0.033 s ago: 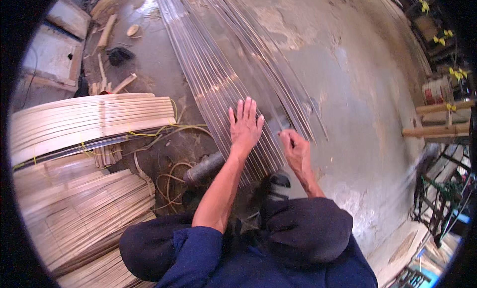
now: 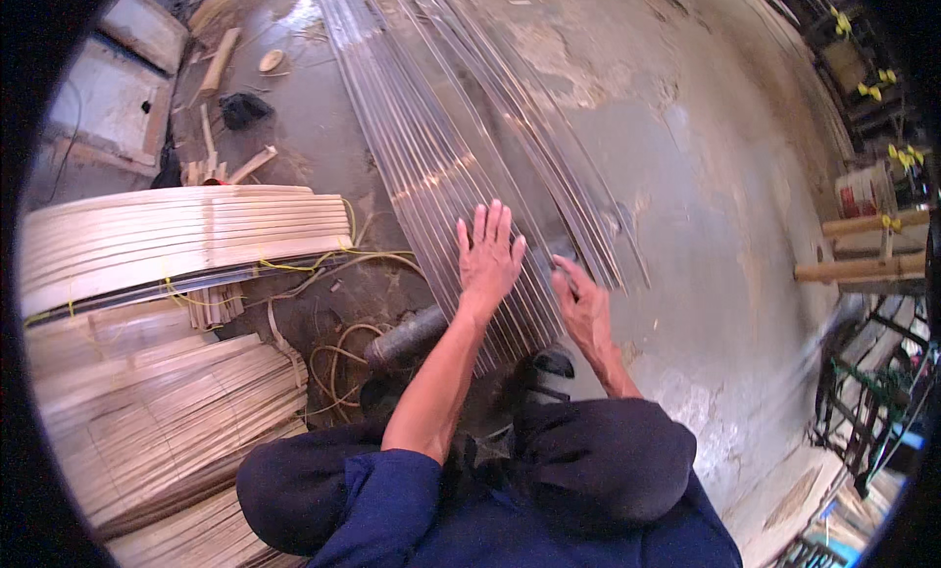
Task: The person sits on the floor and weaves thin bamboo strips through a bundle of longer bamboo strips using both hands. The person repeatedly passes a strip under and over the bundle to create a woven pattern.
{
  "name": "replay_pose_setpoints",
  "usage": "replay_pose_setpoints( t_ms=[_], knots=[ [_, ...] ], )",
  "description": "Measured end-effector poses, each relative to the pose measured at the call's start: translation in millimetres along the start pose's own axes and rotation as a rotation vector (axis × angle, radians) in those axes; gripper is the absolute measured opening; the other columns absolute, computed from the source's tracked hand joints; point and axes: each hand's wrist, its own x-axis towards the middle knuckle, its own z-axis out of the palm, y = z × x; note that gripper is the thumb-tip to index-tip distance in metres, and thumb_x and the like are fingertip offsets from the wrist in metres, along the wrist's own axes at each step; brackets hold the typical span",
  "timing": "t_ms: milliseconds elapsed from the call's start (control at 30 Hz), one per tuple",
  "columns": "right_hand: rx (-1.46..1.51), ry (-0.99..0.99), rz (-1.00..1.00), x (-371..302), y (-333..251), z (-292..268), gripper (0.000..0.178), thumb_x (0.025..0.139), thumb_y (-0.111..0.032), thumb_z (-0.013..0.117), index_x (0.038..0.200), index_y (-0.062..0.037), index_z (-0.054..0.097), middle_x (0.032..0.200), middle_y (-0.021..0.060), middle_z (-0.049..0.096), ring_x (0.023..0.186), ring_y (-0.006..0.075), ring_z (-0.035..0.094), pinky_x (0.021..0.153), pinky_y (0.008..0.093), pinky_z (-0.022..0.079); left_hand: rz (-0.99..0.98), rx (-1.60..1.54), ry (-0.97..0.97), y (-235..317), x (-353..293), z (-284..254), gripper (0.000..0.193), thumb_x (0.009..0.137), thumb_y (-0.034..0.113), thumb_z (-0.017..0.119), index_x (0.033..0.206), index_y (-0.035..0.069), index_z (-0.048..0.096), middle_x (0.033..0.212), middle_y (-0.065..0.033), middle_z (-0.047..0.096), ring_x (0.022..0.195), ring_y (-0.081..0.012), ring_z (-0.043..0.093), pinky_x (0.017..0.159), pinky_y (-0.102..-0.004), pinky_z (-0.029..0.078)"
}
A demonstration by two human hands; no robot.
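Long thin shiny strips (image 2: 421,181) lie side by side on the floor in a flat row, running away from me. My left hand (image 2: 490,264) rests palm down on their near part, fingers stretched out and slightly apart. Just right of the row, my right hand (image 2: 585,308) is closed, thumb and index finger pinched at the end of a single strip; its fingers partly hide that end. A second, looser group of strips (image 2: 534,142) lies farther right, apart from the row.
Stacked pale wooden slats (image 2: 186,235) and bundled slats (image 2: 186,411) stand at my left. A dark cylinder (image 2: 407,335) and coiled cord (image 2: 338,367) lie near my left forearm. Wood scraps (image 2: 221,63) and a black bag (image 2: 245,109) are farther off. Wooden poles (image 2: 863,267) jut in at right.
My right hand has shifted slightly and its index finger is straighter. My left hand stays flat on the strips. The whole view has moved a little.
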Motion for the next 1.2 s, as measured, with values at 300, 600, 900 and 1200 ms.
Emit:
replay_pose_setpoints(
  t_ms=[300,600,900,1200],
  knots=[
    [0.184,0.031,-0.097,-5,-15,3,0.033,0.095,-0.015,0.061,0.128,-0.0135,0.063,0.097,0.0195,0.071,0.089,0.0215,0.071,0.081,0.0341,0.054,-0.064,-0.001,-0.064,-11,3,-9,0.06,0.097,0.04,0.048,0.147,0.009,0.037,0.156,-0.0074,0.032,0.147,-0.0294,0.024,0.119,-0.0548,0.013],
    [-0.129,-0.113,0.074,18,9,16,0.028,0.096,-0.021,0.062,0.122,-0.0104,0.068,0.102,0.0208,0.07,0.087,0.0177,0.071,0.073,0.0309,0.052,-0.057,-0.023,-0.069,-2,2,-3,0.061,0.096,0.039,0.049,0.147,0.008,0.038,0.157,-0.0071,0.031,0.147,-0.0271,0.022,0.119,-0.054,0.012],
    [-0.107,-0.131,0.053,30,31,16,0.027,0.095,-0.02,0.062,0.12,-0.0107,0.069,0.104,0.0163,0.072,0.089,0.0192,0.071,0.076,0.0311,0.053,-0.054,-0.011,-0.044,-2,4,-3,0.059,0.097,0.039,0.048,0.147,0.008,0.038,0.157,-0.0071,0.032,0.147,-0.0277,0.023,0.119,-0.0534,0.013],
    [-0.441,-0.182,-0.064,25,34,18,0.03,0.095,-0.027,0.059,0.124,-0.0231,0.066,0.085,0.0194,0.067,0.074,0.0377,0.066,0.065,0.0397,0.052,-0.009,0.012,-0.045,0,8,-8,0.05,0.098,0.037,0.048,0.146,0.023,0.045,0.154,-0.0094,0.036,0.144,-0.0322,0.029,0.117,-0.0575,0.015]
  ],
)
